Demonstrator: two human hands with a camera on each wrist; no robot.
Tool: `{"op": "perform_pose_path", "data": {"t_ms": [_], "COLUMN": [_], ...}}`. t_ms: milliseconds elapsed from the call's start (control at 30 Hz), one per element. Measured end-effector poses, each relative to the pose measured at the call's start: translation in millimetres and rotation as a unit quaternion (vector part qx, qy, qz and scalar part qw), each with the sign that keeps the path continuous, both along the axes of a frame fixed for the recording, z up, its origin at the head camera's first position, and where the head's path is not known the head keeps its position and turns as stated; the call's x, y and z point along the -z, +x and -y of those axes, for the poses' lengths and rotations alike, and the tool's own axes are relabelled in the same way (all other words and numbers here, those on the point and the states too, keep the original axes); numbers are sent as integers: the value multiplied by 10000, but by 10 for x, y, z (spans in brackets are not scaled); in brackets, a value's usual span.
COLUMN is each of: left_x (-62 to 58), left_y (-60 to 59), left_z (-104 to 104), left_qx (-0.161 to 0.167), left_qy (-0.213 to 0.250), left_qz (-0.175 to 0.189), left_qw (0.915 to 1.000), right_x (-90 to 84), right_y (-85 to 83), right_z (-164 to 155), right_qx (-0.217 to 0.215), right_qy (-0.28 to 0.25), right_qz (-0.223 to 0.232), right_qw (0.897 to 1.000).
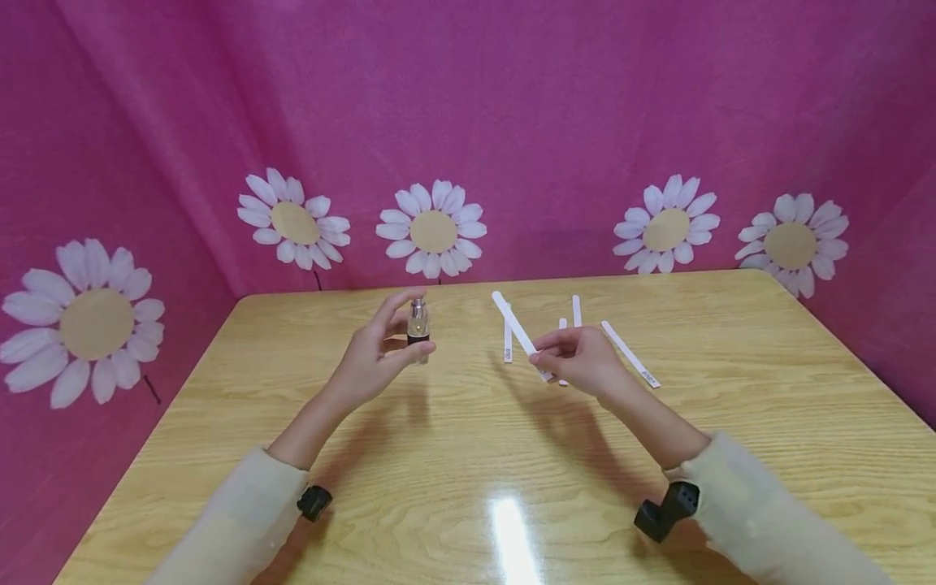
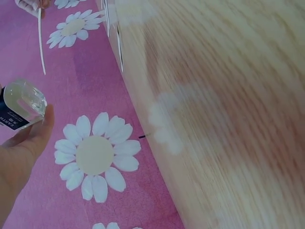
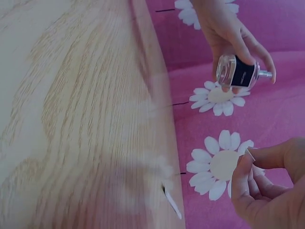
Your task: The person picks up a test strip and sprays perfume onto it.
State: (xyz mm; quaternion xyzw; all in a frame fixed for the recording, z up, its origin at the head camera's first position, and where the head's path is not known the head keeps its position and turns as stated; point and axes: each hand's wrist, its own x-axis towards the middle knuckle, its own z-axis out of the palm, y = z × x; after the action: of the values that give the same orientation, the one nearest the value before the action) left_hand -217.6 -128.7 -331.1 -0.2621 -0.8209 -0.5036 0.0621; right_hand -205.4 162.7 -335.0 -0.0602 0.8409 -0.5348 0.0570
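My left hand (image 1: 368,351) grips a small clear perfume bottle (image 1: 419,322) with a black label, held upright above the table. The index finger lies on top of its silver spray head (image 3: 265,74), and the thumb is at the lower side. A white paper test strip (image 1: 516,327) is pinched by its lower end between thumb and fingers of my right hand (image 1: 585,362). That strip slants up and left toward the bottle, with a gap between them. In the left wrist view the strip (image 2: 41,47) appears edge-on, and the bottle (image 2: 26,105) is partly cut off.
Several more white strips lie on the wooden table (image 1: 409,504), among them one left of my right hand (image 1: 508,345) and one right of it (image 1: 630,354). A pink curtain (image 1: 468,97) printed with daisies stands along the table's back and sides.
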Motion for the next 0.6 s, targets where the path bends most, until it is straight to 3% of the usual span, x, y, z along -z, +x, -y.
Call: {"op": "perform_pose_path", "data": {"t_ms": [167,467,600], "left_x": [27,57,54], "left_y": [10,29,37], "left_z": [-13,-45,-62], "left_qx": [-206,-463,-576], "left_qy": [-84,-131,-48], "left_qz": [-176,-825,-851], "left_qw": [9996,9954,9947], "right_x": [-64,-167,-211], "right_y": [47,145,185], "right_z": [44,145,175], "right_qx": [-25,-30,-81], "right_qy": [117,266,290], "right_qz": [-5,-140,-153], "right_qw": [9999,9995,9994]}}
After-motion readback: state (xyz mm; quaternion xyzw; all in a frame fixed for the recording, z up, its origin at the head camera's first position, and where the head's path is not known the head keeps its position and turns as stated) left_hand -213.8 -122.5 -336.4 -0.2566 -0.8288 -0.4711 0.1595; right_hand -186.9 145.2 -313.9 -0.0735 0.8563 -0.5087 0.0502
